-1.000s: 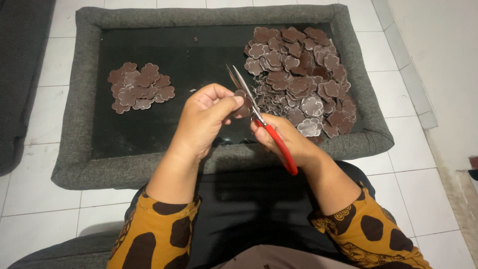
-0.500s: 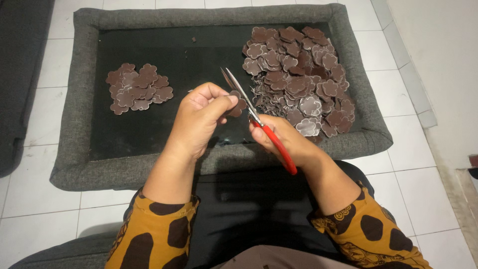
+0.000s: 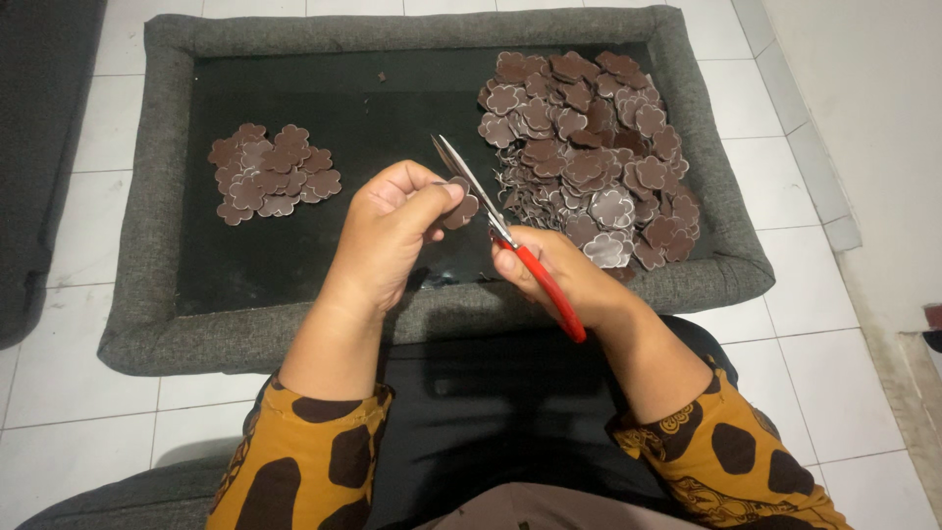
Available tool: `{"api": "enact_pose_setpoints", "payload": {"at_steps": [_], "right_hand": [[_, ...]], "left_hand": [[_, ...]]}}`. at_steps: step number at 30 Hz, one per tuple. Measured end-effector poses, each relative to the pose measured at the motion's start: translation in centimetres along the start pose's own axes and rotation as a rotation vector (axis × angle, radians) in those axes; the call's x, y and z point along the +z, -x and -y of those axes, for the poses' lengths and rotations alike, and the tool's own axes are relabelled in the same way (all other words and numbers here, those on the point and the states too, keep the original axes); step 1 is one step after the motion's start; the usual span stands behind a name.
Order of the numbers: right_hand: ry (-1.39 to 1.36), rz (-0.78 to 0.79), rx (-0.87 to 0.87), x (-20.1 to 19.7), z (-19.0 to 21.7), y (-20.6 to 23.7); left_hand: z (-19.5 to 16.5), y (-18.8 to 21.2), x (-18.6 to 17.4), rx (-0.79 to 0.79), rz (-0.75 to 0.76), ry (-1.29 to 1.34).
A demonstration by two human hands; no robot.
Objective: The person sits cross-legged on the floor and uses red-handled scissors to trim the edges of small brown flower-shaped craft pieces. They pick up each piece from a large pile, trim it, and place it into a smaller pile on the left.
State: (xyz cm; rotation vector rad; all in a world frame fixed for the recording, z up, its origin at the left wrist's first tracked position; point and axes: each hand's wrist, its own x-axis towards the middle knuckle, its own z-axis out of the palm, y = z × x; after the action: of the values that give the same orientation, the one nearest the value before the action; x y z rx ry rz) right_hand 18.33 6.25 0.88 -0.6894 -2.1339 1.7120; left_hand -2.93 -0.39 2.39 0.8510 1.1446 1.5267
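My left hand (image 3: pixel 392 231) pinches a small brown flower-shaped piece (image 3: pixel 459 208) with scalloped edges, over the near edge of the grey tray (image 3: pixel 157 294). My right hand (image 3: pixel 564 280) grips red-handled scissors (image 3: pixel 510 240), blades against it.

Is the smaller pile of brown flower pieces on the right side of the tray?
No, the smaller pile lies on the left of the tray; the big heap is on the right.

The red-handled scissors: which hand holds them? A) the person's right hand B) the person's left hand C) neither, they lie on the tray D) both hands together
A: the red-handled scissors sit in the right hand, while the left hand pinches a small brown flower-shaped cutout against the blades.
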Motion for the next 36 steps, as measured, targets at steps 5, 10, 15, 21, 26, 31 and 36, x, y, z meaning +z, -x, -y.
{"api": "enact_pose_setpoints", "payload": {"at_steps": [5, 10, 15, 21, 26, 31, 36], "right_hand": [[-0.008, -0.012, 0.012, 0.0, -0.1, 0.1], [0.029, -0.016, -0.002, 0.0, -0.4, 0.1], [0.051, -0.017, -0.015, 0.1, -0.6, -0.1], [0.054, -0.022, 0.015, 0.1, -0.3, 0.0], [0.069, -0.028, 0.01, 0.2, -0.5, 0.0], [0.136, -0.066, 0.027, 0.3, -1.0, -0.1], [0.01, -0.073, 0.133, 0.5, -1.3, 0.0]], "left_hand": [[-0.2, 0.0, 0.1, -0.004, -0.007, 0.01], [-0.2, 0.0, 0.0, 0.001, 0.004, 0.028], [-0.2, 0.0, 0.0, 0.001, 0.004, 0.023], [-0.2, -0.1, -0.2, -0.002, -0.003, 0.028], [-0.5, 0.0, -0.1, -0.008, -0.013, 0.042], [-1.0, 0.0, 0.1, -0.064, -0.039, 0.13], [-1.2, 0.2, 0.1, -0.02, -0.017, 0.095]]}}
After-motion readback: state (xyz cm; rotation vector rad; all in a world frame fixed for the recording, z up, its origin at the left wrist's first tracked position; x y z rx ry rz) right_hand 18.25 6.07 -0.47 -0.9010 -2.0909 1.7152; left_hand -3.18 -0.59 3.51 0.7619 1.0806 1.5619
